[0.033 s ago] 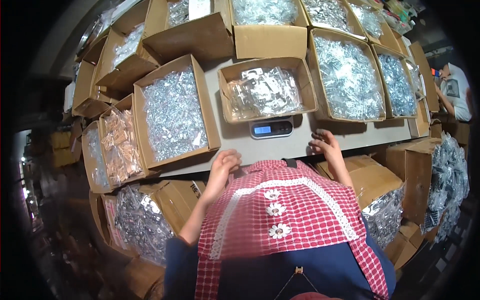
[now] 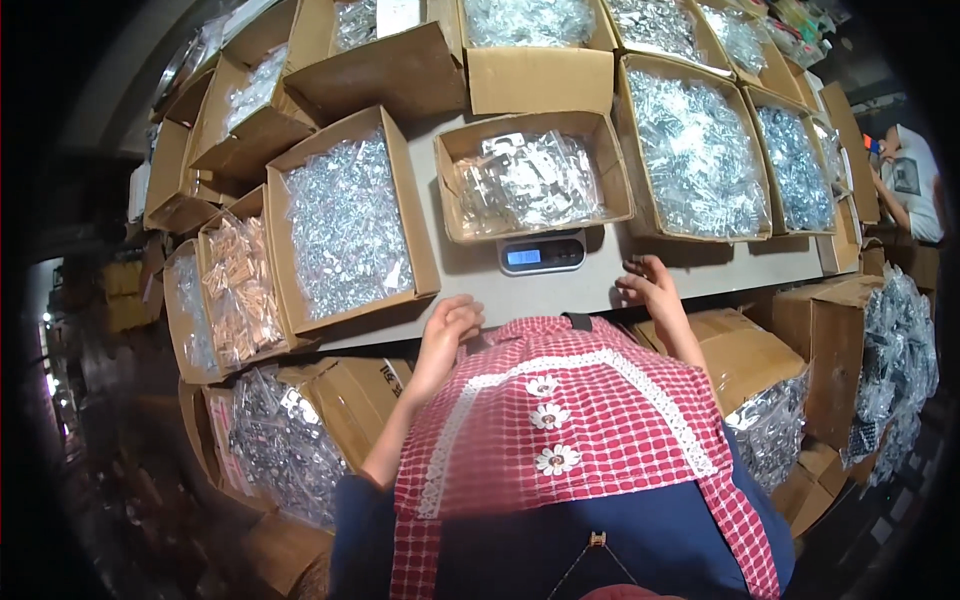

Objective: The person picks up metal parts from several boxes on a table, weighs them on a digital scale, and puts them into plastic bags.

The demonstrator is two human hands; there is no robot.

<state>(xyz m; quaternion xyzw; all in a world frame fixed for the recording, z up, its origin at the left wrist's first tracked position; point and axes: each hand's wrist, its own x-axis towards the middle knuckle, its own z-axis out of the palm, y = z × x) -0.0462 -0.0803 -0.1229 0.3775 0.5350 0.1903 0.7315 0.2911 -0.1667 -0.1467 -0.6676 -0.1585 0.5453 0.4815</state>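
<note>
My left hand [image 2: 450, 325] is at the near edge of the table beside my apron, its fingers loosely bent and nothing visible in them. My right hand [image 2: 652, 288] rests at the same edge further right, with fingers apart and holding nothing. Between and beyond the hands, a small digital scale [image 2: 567, 256] with a lit blue display carries an open cardboard box [image 2: 535, 235]. Clear bags of shiny metal parts [image 2: 530, 180] lie inside that box. Neither hand touches the box or the scale.
Left of the scale stands a cardboard box [image 2: 412, 215] of bagged small metal pieces, with copper-coloured parts [image 2: 238, 290] beyond it. More filled boxes [image 2: 543, 82] line the back and right. Below the table edge are further cartons [image 2: 745, 345]. A person [image 2: 912, 185] is at far right.
</note>
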